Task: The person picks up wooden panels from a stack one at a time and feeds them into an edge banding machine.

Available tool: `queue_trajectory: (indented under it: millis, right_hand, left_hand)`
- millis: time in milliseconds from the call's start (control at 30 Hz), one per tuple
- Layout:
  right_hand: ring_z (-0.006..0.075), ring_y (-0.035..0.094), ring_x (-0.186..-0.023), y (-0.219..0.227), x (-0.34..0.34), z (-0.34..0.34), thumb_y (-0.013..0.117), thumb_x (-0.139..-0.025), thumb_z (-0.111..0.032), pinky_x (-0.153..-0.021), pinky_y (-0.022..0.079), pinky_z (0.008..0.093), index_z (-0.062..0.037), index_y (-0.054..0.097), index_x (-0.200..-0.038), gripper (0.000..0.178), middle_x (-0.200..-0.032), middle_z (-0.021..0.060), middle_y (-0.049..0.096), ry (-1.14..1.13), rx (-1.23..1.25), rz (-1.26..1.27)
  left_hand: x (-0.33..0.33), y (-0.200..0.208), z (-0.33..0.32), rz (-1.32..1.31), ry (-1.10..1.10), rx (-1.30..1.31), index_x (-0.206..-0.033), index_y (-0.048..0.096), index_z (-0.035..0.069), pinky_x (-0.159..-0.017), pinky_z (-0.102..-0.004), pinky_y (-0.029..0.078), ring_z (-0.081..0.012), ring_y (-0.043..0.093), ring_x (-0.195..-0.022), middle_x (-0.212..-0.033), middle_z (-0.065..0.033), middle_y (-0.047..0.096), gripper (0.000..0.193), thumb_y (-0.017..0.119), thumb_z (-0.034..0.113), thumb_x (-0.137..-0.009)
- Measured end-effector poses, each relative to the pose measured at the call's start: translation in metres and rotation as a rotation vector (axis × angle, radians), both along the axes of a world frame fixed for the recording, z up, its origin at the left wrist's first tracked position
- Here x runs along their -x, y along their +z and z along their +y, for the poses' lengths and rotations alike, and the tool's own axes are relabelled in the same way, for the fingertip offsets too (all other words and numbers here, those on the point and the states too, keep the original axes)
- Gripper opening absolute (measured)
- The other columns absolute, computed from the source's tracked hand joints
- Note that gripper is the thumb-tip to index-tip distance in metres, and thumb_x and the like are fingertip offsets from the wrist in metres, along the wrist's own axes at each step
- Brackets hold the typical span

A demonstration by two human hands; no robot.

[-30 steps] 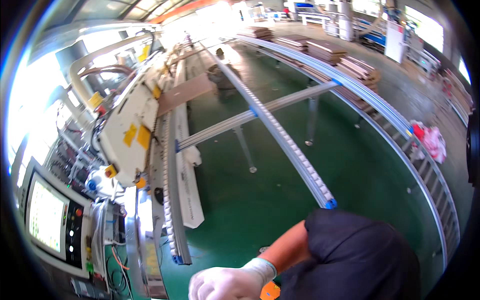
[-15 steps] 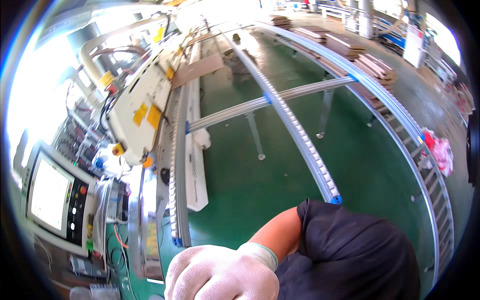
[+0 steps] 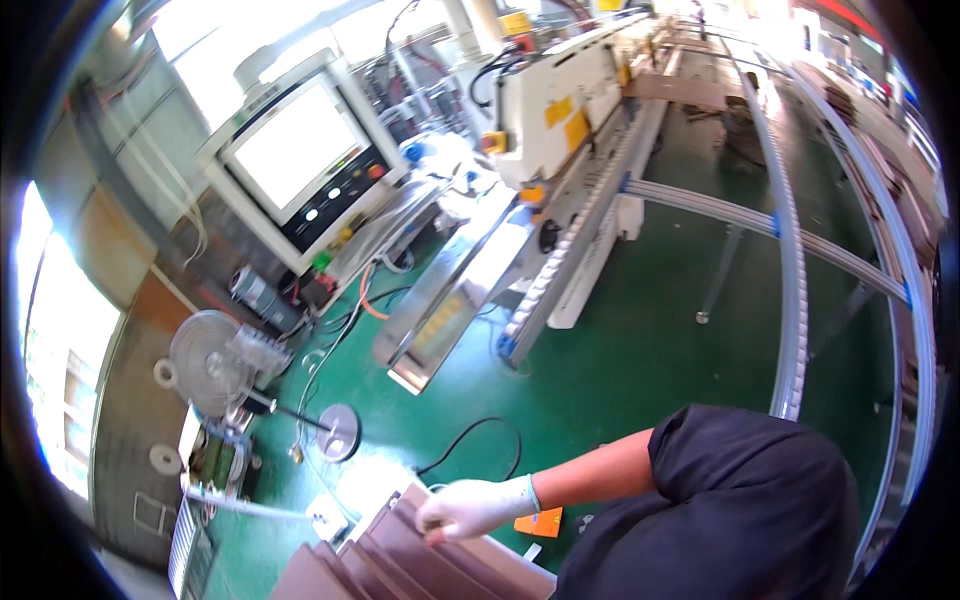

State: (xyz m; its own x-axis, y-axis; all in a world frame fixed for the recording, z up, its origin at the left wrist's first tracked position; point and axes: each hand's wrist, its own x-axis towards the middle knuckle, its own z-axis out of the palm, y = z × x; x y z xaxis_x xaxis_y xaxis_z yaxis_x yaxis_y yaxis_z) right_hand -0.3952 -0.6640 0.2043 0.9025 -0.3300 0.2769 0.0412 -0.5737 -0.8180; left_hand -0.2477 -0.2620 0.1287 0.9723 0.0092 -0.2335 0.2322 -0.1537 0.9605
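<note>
My right hand (image 3: 475, 508), in a white knit glove with a bare fingertip showing, reaches across to the left over several brown flat panels (image 3: 385, 560) at the bottom of the view. Its fingers are bent and closed at the edge of an upper panel. How firmly they grip is hard to make out. The panels lie overlapping and fanned, with their lower ends cut off by the frame. A dark sleeve (image 3: 750, 490) covers my upper right arm. My left hand is out of view.
A white machine (image 3: 555, 115) with a control screen (image 3: 300, 150) stands ahead. Roller rails (image 3: 790, 290) run away to the right. A standing fan (image 3: 212, 362), cables (image 3: 505, 430) and an orange item (image 3: 540, 522) are on or above the green floor.
The view has swung left and down, bringing the fan and brown panels into sight. My right hand has gone from in front of me out to the panels.
</note>
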Motion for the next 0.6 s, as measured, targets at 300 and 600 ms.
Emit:
queue_trajectory:
  millis: [300, 600]
  right_hand:
    - [0.0182, 0.057, -0.113, -0.112, -0.061, 0.106, 0.065, -0.094, -0.04, -0.091, 0.049, 0.0321, -0.0025, 0.027, -0.152, 0.079, -0.136, 0.0098, 0.056, 0.326, -1.182, 0.558]
    - [0.0178, 0.061, -0.104, -0.109, -0.027, 0.054, 0.057, -0.099, -0.022, -0.094, 0.048, 0.0338, 0.0041, 0.055, -0.126, 0.037, -0.115, 0.0098, 0.065, 0.035, -1.208, 0.35]
  left_hand:
    - [0.098, -0.055, -0.078, 0.388, -0.165, 0.374, -0.103, 0.064, -0.008, -0.069, -0.0367, 0.056, -0.0249, 0.069, -0.076, -0.091, -0.0156, 0.071, 0.043, 0.058, 0.035, -0.099]
    - [0.047, 0.028, -0.049, 0.013, -0.747, 0.246, -0.099, 0.071, -0.001, -0.085, -0.033, 0.052, -0.0181, 0.065, -0.092, -0.097, -0.0106, 0.071, 0.046, 0.05, 0.04, -0.103]
